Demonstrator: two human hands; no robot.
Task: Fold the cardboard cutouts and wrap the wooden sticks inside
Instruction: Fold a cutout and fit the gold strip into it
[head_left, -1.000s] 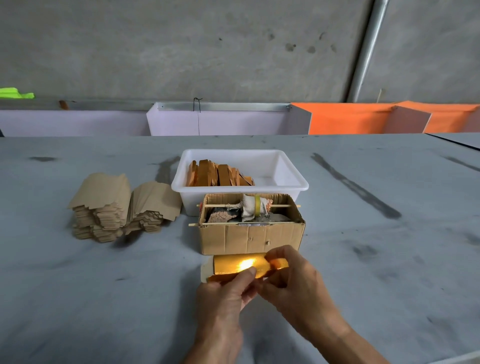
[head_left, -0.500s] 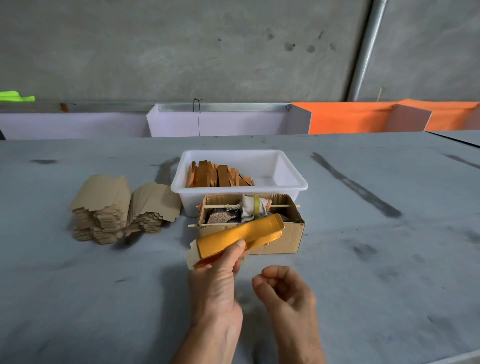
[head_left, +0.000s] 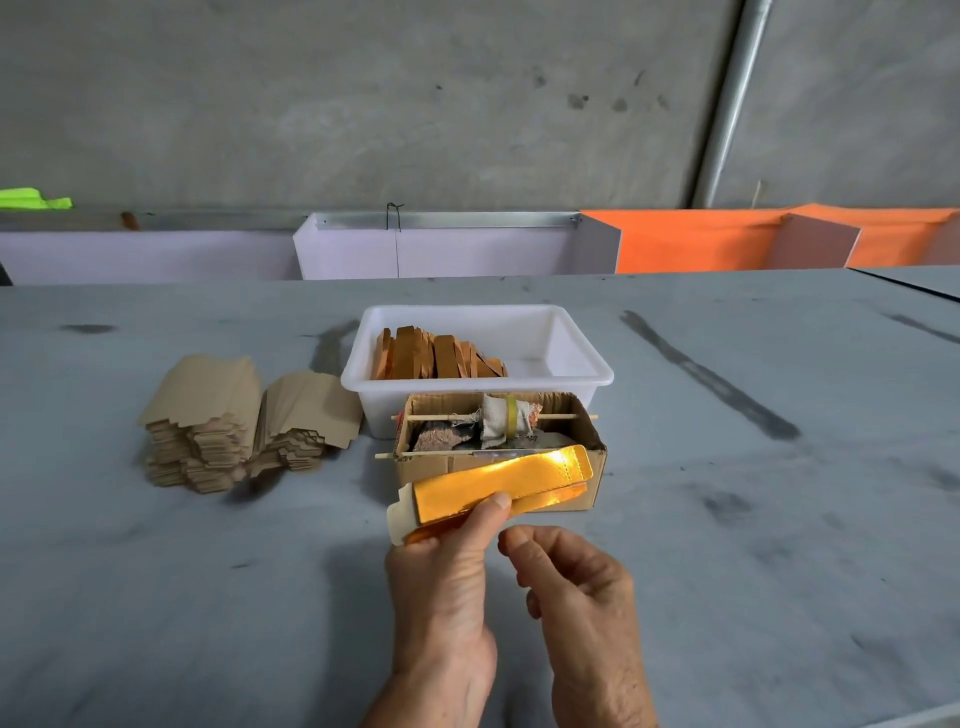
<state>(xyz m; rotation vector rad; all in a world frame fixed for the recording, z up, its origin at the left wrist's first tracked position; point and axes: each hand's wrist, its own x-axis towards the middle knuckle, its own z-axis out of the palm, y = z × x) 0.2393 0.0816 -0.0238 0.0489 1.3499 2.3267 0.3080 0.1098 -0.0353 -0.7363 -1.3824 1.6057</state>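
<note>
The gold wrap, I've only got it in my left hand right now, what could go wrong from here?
1. The left hand holds the gold wrap near one end only, so the long free end could sag or the fold spring open.
2. That free end hangs over the cardboard box and might snag on its rim or the thin stick lying across it.
3. The right hand is off the wrap, so nothing steadies it.

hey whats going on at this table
A person is packing at a grey table. The left hand grips a folded, shiny gold cardboard sleeve just in front of a small open brown cardboard box. The right hand hovers beside it, fingers loosely curled, holding nothing. Behind sit a white plastic tub with orange-brown wooden sticks and, to the left, stacks of flat tan cardboard cutouts.
</note>
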